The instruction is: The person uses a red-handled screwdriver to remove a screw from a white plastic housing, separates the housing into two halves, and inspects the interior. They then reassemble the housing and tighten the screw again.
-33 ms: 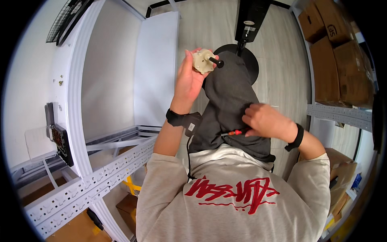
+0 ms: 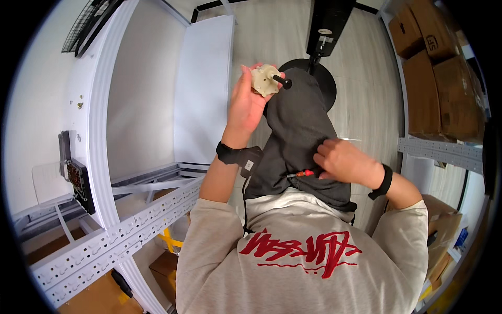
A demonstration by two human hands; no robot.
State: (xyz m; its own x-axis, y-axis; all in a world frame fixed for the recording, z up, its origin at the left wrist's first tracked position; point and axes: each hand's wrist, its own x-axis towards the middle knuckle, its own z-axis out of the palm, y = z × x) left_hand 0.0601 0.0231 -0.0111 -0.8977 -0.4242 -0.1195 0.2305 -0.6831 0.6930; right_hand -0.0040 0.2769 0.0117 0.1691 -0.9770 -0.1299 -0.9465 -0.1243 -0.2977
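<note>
Raised over my left knee, my left hand (image 2: pixel 246 102) is closed round a cream-coloured round plastic part with a lobed rim (image 2: pixel 263 86). A black rod with a ball end (image 2: pixel 282 81) sticks out of its face to the right. My right hand (image 2: pixel 340 159) rests low over my right thigh, its fingers curled; whether anything small is between them is hidden. Just left of those fingertips, a small screwdriver with a red and orange handle (image 2: pixel 303 173) lies on my dark grey trousers (image 2: pixel 300 115).
A white metal shelf frame (image 2: pixel 104 157) stands along my left, with small brass-coloured bits (image 2: pixel 80 102) and a black tray-like device (image 2: pixel 79 186) on it. Cardboard boxes (image 2: pixel 423 94) fill a rack at right. Ahead is a black stand (image 2: pixel 327 31) on a round base (image 2: pixel 325 86).
My right hand has shifted very slightly, with its fingers drawn in a little. The left hand and the cream part look almost the same.
</note>
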